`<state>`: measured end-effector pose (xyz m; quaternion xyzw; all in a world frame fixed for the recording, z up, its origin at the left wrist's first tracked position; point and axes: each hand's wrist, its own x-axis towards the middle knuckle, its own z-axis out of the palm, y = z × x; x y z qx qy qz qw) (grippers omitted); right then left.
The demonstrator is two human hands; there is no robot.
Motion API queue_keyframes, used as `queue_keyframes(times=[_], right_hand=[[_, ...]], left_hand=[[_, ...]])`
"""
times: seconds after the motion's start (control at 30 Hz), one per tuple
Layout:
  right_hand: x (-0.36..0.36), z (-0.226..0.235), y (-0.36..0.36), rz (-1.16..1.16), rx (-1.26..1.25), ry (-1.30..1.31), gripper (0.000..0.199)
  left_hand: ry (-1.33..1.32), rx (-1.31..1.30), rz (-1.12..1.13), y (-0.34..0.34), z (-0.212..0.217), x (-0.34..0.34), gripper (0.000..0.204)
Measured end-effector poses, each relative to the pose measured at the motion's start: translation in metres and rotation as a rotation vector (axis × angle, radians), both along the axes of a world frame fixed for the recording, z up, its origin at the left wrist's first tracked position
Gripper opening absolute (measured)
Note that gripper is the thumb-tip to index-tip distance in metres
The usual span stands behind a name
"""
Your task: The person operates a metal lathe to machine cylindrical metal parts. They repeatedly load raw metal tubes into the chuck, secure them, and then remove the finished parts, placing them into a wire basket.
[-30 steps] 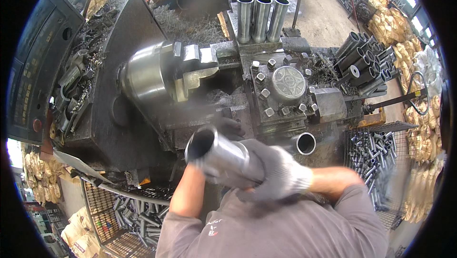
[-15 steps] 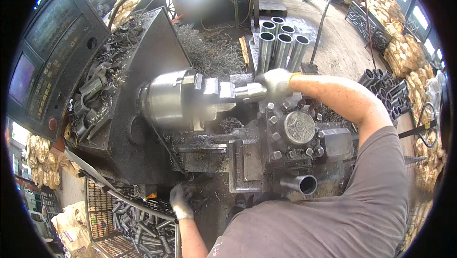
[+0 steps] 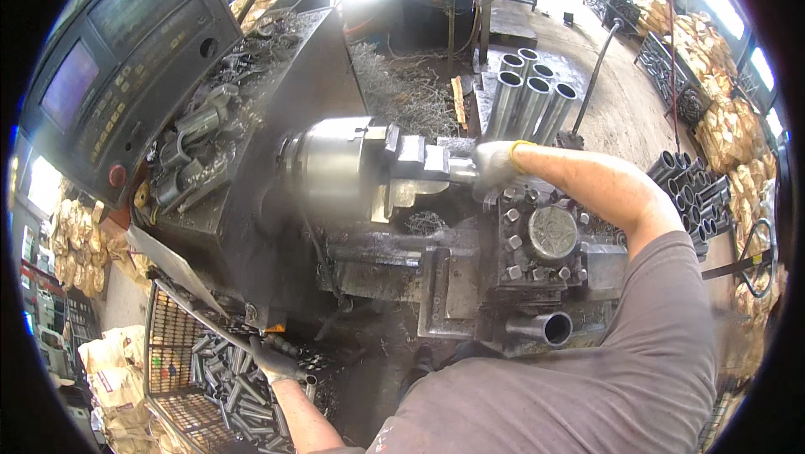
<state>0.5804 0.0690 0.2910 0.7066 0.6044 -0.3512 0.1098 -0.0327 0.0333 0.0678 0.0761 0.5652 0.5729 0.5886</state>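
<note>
My right hand (image 3: 495, 165), in a white glove, is stretched out over the lathe and closed around the end of a short metal tube (image 3: 461, 171). The tube sits in the jaws of the steel chuck (image 3: 335, 169). Down at the machine's front edge, my left hand (image 3: 272, 362), in a grey glove, lies beside a wire basket of short cut tubes (image 3: 210, 370). Its fingers curl over something dark, but I cannot make out what. Just below my right forearm is the square tool post (image 3: 549, 236).
A control panel with screens (image 3: 109, 43) stands at the upper left. Several long tubes (image 3: 528, 89) stand upright behind the chuck, beside a heap of metal swarf (image 3: 402, 85). More tubes (image 3: 688, 181) are stacked at right. An open tube end (image 3: 549, 328) juts out below the tool post.
My right hand carried the tube from in front of my chest to the chuck and now holds it in the jaws. My left hand dropped to the lower left and shifted slightly left.
</note>
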Motion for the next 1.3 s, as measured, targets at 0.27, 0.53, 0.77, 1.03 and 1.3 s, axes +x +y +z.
queue_keyframes(times=[0.27,0.53,0.77,1.03,1.3], right_hand=[[-0.006,-0.004,-0.003,-0.040,0.217,0.079,0.099],[-0.013,0.048,-0.196,-0.775,1.028,0.368,0.044],[-0.020,-0.027,-0.372,-1.019,1.051,0.346,0.035],[-0.063,-0.048,-0.423,-1.036,0.901,0.387,0.035],[-0.067,-0.107,-0.392,-0.703,0.870,0.446,0.079]], left_hand=[[0.367,0.189,-0.123,0.013,-0.037,-0.010,0.034],[1.789,1.159,0.217,0.022,0.191,0.035,0.040],[2.073,0.387,-0.385,0.226,0.369,0.109,0.084],[1.757,1.268,0.039,0.108,0.304,0.132,0.055],[1.094,0.153,-1.301,-0.238,-0.002,0.110,0.040]])
